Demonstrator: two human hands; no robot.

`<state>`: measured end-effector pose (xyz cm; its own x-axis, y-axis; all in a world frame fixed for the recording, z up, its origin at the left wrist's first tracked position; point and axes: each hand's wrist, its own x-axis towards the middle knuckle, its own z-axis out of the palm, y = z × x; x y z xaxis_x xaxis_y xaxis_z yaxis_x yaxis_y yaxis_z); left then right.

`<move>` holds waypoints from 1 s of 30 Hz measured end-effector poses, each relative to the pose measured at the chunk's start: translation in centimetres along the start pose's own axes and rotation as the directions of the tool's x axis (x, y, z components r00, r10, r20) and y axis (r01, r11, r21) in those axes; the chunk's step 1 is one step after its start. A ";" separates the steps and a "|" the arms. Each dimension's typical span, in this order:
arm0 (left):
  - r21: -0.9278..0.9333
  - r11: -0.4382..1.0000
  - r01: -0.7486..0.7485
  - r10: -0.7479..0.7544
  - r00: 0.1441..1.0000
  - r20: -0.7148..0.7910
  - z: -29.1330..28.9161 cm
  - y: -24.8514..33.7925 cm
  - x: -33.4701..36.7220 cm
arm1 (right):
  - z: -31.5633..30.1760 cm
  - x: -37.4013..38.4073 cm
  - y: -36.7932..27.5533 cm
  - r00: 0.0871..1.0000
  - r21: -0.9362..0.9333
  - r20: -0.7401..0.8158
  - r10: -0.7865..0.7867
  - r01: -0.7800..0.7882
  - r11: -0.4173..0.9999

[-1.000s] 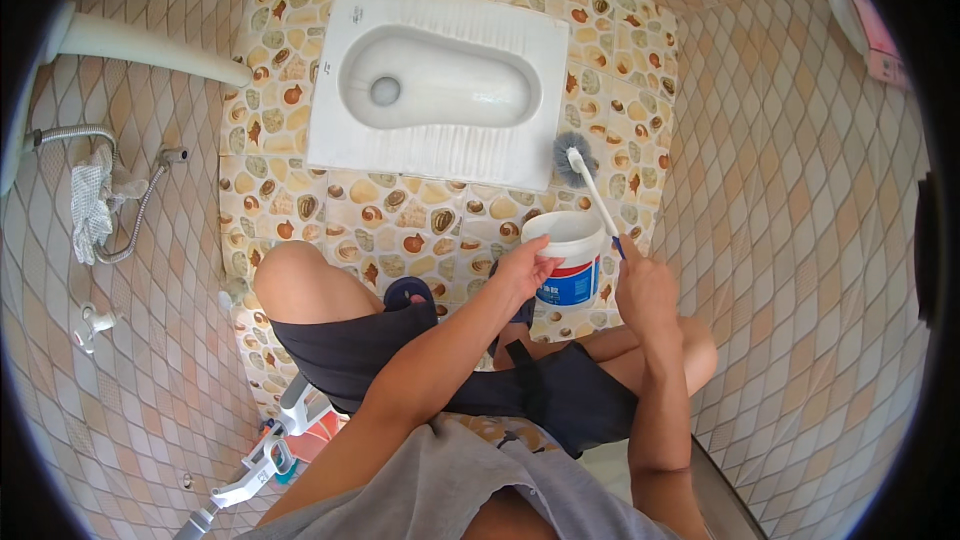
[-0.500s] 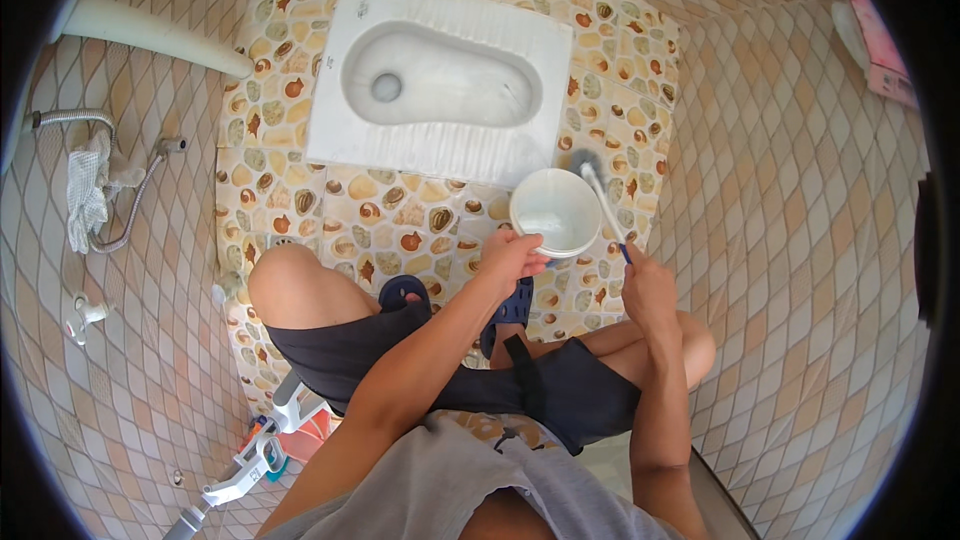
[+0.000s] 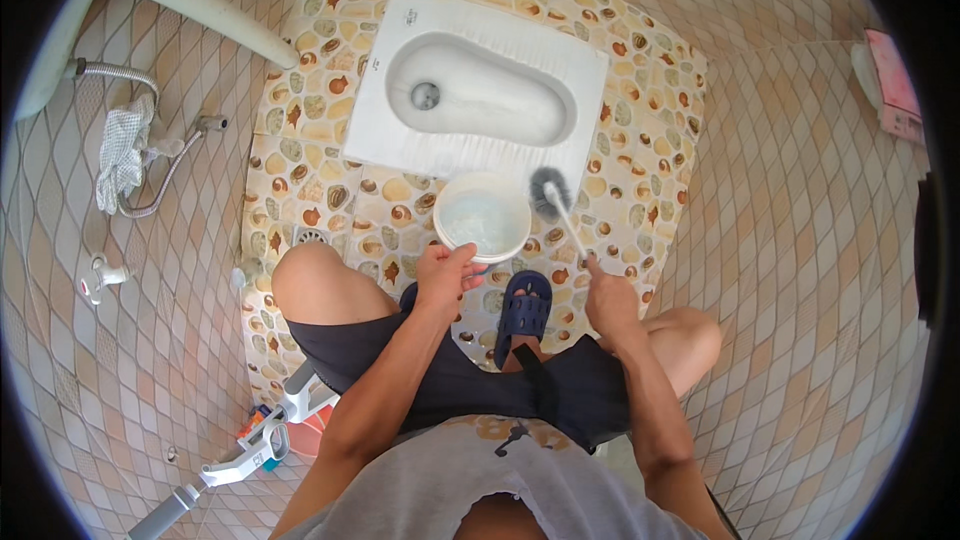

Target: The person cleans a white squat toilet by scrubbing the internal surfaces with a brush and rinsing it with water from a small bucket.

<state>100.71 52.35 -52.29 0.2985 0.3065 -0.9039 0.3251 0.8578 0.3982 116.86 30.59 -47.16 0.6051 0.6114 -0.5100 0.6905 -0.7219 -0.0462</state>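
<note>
Left hand (image 3: 447, 275) grips near rim of white bucket (image 3: 482, 218), which sits just near of squat toilet pan (image 3: 478, 100). Right hand (image 3: 608, 295) closed around toilet brush (image 3: 558, 208) handle; bristle head beside bucket's right rim.

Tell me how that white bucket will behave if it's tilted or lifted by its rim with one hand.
The white bucket shows liquid inside, so it is probably heavier than it looks and may slosh. The left hand grips only the near rim, so it could tip away. Its plastic wall looks thin and may flex.
</note>
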 end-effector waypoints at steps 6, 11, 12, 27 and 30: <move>-0.147 0.987 -0.060 0.047 0.995 -0.091 -1.1 1.0 0.9 | -1.9 5.6 -1.9 0.998 0.137 0.005 0.063 -0.063 0.988; -0.238 0.957 -0.168 0.144 0.983 -0.118 -0.4 2.0 1.4 | 1.9 1.6 -2.9 0.998 0.189 -0.043 -0.049 0.056 0.980; -0.234 0.957 -0.171 0.145 0.982 -0.122 -0.4 2.3 1.7 | 1.3 4.3 -3.0 0.998 0.195 -0.043 -0.051 0.058 0.979; -0.530 0.817 -0.226 0.153 0.972 -0.177 -4.1 4.5 2.3 | -1.4 1.8 -6.6 0.989 0.159 0.108 -0.097 0.079 0.984; -0.604 0.775 -0.188 0.158 0.982 -0.103 -6.0 6.9 1.6 | 2.6 5.2 -6.2 0.971 0.144 -0.146 -0.189 0.210 0.967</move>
<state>98.06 61.22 -51.96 0.2522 0.4788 -0.8409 -0.3461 0.8562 0.3837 114.66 37.42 -51.79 0.5148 0.7776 -0.3611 0.7375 -0.6164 -0.2759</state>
